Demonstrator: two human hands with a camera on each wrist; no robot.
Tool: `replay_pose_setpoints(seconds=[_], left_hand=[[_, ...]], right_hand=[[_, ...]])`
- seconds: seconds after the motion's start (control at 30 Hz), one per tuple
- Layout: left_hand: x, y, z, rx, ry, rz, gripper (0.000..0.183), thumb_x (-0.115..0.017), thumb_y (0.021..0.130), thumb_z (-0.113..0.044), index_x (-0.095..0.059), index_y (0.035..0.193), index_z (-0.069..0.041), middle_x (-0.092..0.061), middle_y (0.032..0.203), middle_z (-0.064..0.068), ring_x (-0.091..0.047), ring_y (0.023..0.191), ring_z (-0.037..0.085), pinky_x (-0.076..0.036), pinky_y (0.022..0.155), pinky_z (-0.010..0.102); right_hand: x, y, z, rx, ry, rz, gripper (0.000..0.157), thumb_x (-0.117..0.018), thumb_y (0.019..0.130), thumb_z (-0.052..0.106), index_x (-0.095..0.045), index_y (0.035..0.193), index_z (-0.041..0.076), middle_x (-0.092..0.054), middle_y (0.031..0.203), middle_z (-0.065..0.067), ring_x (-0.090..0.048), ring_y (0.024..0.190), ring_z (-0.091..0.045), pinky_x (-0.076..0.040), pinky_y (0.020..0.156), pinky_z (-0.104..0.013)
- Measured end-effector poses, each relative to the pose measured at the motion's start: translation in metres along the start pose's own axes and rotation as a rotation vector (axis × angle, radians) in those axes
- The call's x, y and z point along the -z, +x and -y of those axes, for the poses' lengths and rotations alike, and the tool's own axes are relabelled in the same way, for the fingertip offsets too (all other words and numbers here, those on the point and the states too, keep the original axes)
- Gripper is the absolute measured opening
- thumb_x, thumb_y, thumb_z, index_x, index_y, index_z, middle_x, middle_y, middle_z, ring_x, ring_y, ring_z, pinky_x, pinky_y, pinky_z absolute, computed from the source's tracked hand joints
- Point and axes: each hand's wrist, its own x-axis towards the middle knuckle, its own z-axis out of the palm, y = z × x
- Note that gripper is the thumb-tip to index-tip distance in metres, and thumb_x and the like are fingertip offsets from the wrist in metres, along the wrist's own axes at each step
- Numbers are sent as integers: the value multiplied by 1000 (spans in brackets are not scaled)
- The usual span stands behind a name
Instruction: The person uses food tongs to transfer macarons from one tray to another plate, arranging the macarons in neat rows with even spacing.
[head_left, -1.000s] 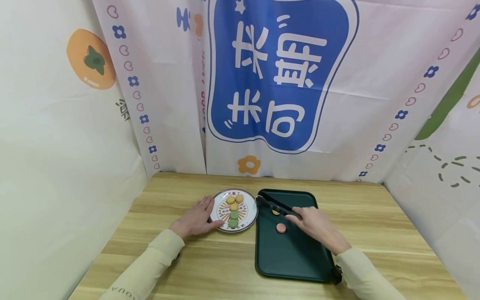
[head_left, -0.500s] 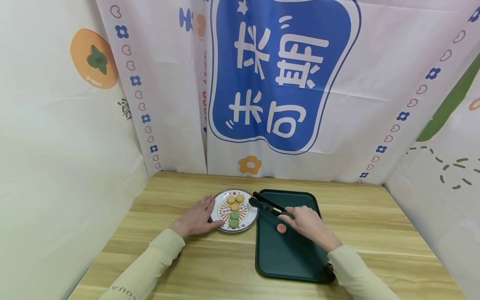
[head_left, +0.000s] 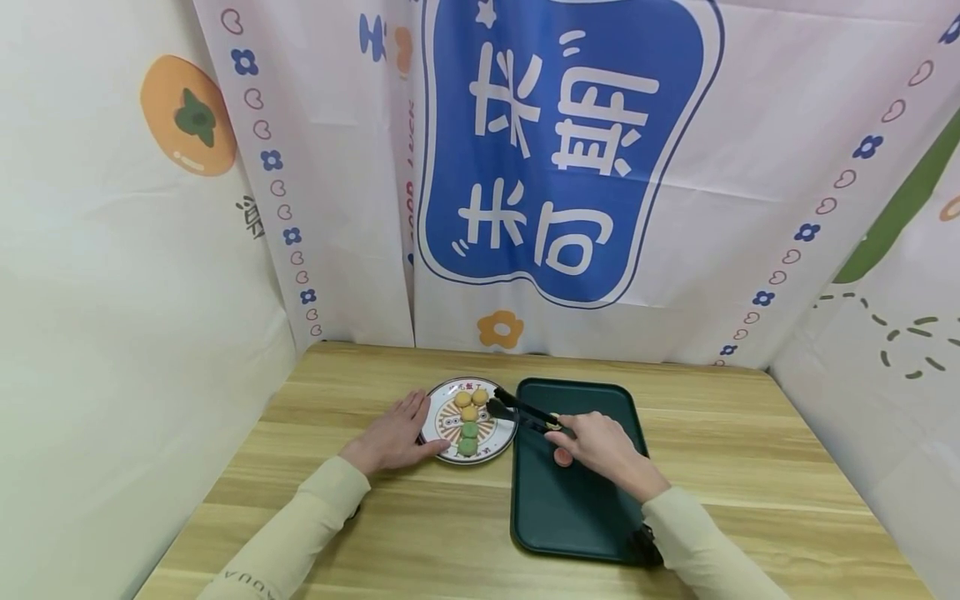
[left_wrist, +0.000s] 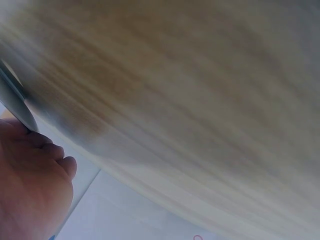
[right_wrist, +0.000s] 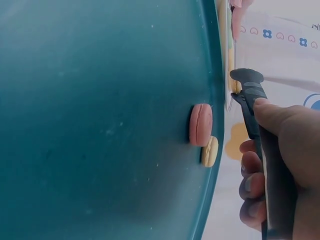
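My right hand [head_left: 600, 450] grips black tongs [head_left: 529, 407], whose tips are over the right side of a round white plate [head_left: 496, 443]. Whether the tips hold anything I cannot tell. On the plate lie three yellow macarons [head_left: 462, 400] above two green macarons [head_left: 468, 447], forming a Y shape. With fingers straight, my left hand [head_left: 392, 435] rests at the plate's left edge, thumb near its lower rim. A pink macaron [right_wrist: 201, 125] and a pale yellow macaron [right_wrist: 210, 152] lie on the dark green tray [head_left: 577, 517], under the tongs and right hand.
The wooden table [head_left: 720, 433] carries the plate and, just to its right, the tray. A printed cloth [head_left: 352, 275] hangs along the table's back edge. White walls [head_left: 112, 292] stand close at both sides.
My right hand and the tongs have moved left, so the tips went from the tray's left edge to over the plate. The left hand stays at the plate.
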Motion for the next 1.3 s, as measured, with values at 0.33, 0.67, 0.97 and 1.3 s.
replay_pose_setpoints(seconds=[0.33, 0.67, 0.97, 1.3], left_hand=[[2, 0, -1, 10, 2, 11, 103, -27, 82, -78, -22, 144, 5, -19, 150, 23, -18, 140, 34, -20, 114, 42], [0, 1, 0, 2, 6, 10, 104, -26, 82, -78, -22, 144, 5, -20, 150, 23, -18, 140, 34, -20, 114, 42], [-1, 2, 0, 4, 0, 9, 104, -25, 82, -78, -22, 144, 5, -19, 150, 24, -18, 140, 34, -20, 113, 44], [0, 1, -1, 15, -26, 10, 103, -28, 82, -77, -22, 144, 5, -19, 151, 23, -17, 140, 34, -19, 114, 44]], right_hand=[[-1, 2, 8, -7, 97, 104, 42, -52, 90, 50, -63, 116, 19, -56, 49, 14, -43, 41, -4, -35, 39, -23], [-3, 4, 12, 2, 98, 102, 25, -51, 91, 49, -55, 80, 27, -48, 46, 15, -44, 41, -5, -35, 40, -23], [-5, 5, 15, -13, 103, 95, 29, -53, 89, 50, -52, 77, 24, -48, 46, 13, -46, 41, -4, -36, 39, -24], [-1, 3, 14, -46, 126, 105, 50, -53, 88, 53, -62, 115, 13, -54, 46, 14, -50, 43, -2, -38, 40, -24]])
